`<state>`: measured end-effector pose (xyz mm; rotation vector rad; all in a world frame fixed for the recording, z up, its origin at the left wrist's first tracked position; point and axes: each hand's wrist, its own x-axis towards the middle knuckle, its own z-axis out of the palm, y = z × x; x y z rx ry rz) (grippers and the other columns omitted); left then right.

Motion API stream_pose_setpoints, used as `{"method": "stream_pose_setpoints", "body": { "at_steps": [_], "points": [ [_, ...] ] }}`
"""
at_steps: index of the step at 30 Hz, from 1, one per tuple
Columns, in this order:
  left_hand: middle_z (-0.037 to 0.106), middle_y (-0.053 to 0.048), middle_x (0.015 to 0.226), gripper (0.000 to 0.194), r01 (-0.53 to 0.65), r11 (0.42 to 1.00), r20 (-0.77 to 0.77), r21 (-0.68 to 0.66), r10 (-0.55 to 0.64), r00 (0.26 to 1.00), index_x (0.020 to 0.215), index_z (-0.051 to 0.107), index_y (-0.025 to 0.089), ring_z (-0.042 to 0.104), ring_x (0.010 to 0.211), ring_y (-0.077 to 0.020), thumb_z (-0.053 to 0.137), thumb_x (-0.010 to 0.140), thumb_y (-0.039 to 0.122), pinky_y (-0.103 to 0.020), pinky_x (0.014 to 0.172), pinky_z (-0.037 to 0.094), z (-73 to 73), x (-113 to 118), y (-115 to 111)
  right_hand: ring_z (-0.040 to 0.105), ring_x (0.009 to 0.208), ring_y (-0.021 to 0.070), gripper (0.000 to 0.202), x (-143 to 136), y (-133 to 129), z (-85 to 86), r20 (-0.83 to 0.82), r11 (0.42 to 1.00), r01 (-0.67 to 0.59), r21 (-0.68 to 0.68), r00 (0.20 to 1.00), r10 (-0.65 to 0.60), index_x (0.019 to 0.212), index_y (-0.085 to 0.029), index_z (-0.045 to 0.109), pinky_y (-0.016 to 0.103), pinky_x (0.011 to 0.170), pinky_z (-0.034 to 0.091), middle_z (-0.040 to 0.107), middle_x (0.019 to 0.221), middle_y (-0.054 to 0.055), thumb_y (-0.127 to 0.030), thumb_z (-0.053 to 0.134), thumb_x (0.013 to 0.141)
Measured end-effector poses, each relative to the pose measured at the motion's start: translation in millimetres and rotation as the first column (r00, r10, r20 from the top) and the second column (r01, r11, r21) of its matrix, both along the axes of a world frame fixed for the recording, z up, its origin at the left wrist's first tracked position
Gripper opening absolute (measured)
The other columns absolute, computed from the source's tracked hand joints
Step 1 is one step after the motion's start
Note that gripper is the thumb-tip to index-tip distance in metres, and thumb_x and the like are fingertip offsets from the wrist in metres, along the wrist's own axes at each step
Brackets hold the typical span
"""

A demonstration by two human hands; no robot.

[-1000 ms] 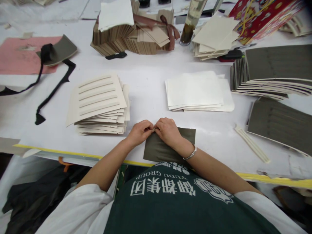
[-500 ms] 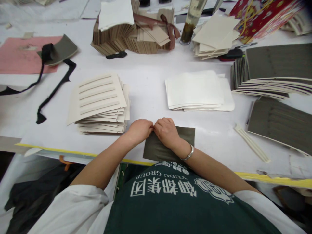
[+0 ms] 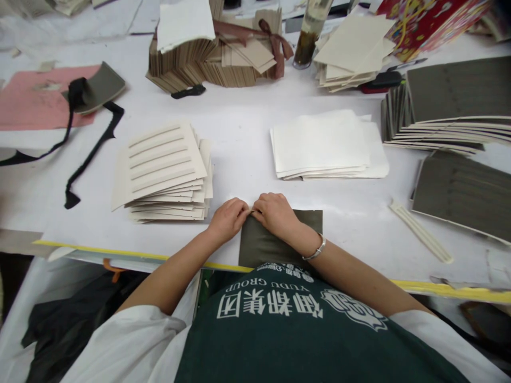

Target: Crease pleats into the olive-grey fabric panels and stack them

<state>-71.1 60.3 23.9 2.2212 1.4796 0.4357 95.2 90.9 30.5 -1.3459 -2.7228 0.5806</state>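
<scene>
A dark olive-grey sheet (image 3: 259, 247) lies flat at the table's front edge, close against my apron (image 3: 275, 330). Over its far left corner my two hands meet, fingertips pinched together. My left hand (image 3: 228, 218) is closed at that corner, its thumb and forefinger pressed together. My right hand (image 3: 275, 214) is closed too, resting over the sheet's far edge. Both seem to grip the corner of the sheet; the exact hold between the fingertips is too small to see. A bracelet (image 3: 318, 248) circles my right wrist.
Slotted cream cards (image 3: 163, 159) are stacked left of my hands, and white sheets (image 3: 321, 143) lie beyond on the right. Dark panels (image 3: 463, 191) and a narrow pale strip (image 3: 421, 230) are farther right. Brown card bundles (image 3: 179, 64) and a glass tumbler (image 3: 305, 48) stand at the back.
My hands stay pinched at the sheet's corner, the left fingers now slightly farther from the right. The whole view has shifted a little.
</scene>
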Motion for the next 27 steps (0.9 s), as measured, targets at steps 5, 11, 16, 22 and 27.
{"method": "stream_pose_setpoints", "body": {
  "at_steps": [5, 11, 16, 22, 27],
  "points": [
    [0.057, -0.002, 0.076, 0.015, -0.125, 0.992, -0.051, -0.022, 0.124, 0.991, 0.079, 0.054, 0.018, 0.053, 0.075, -0.0154, 0.044, 0.087, 0.026, -0.026, 0.067, 0.041, -5.8, 3, 4, 0.046, 0.099, 0.0234, 0.025, 5, -7, -3.8, -0.117, 0.980, 0.072, 0.187, 0.992, -0.051, 0.105, -0.017, 0.059, 0.036, 0.083, 0.031, 0.057, 0.107, 0.011, -0.026, 0.055, 0.082],
    [0.059, -0.001, 0.073, 0.011, -0.187, 0.975, -0.075, -0.121, 0.179, 0.981, 0.076, 0.058, 0.018, 0.054, 0.069, -0.0139, 0.049, 0.082, 0.022, -0.025, 0.065, 0.040, 0.6, 9, 12, 0.044, 0.090, 0.0212, 0.028, 16, -42, -13.2, -0.112, 0.945, 0.023, 0.328, 0.994, 0.015, 0.110, -0.018, 0.058, 0.035, 0.077, 0.032, 0.059, 0.098, 0.010, -0.019, 0.040, 0.090],
    [0.060, 0.000, 0.069, 0.010, -0.201, 0.962, -0.129, -0.184, 0.179, 0.975, 0.069, 0.058, 0.018, 0.054, 0.065, -0.0140, 0.050, 0.077, 0.019, -0.025, 0.062, 0.040, 6.1, 13, 22, 0.043, 0.081, 0.0209, 0.029, 18, -57, -15.8, -0.033, 0.952, -0.050, 0.302, 0.997, 0.063, 0.110, -0.015, 0.059, 0.035, 0.069, 0.032, 0.058, 0.089, 0.010, -0.017, 0.039, 0.089],
    [0.058, -0.003, 0.079, 0.023, -0.272, 0.957, -0.037, -0.103, 0.270, 0.962, 0.091, 0.054, 0.016, 0.055, 0.073, -0.0162, 0.049, 0.069, 0.011, -0.028, 0.067, 0.046, 2.8, 15, 17, 0.044, 0.083, 0.0201, 0.028, 23, -55, -9.9, -0.070, 0.955, -0.079, 0.286, 0.992, 0.103, 0.110, -0.016, 0.059, 0.034, 0.070, 0.034, 0.058, 0.092, 0.010, -0.016, 0.041, 0.088],
    [0.056, -0.009, 0.102, 0.044, -0.148, 0.953, 0.101, 0.263, 0.125, 0.987, 0.105, 0.051, 0.017, 0.051, 0.098, -0.0199, 0.037, 0.067, -0.001, -0.037, 0.088, 0.044, -0.8, 26, -16, 0.047, 0.091, 0.0183, 0.027, 66, -65, -13.6, -0.231, 0.948, 0.097, 0.303, 0.973, -0.025, 0.109, -0.016, 0.060, 0.032, 0.078, 0.037, 0.059, 0.099, 0.009, -0.016, 0.043, 0.088]
  ]
}}
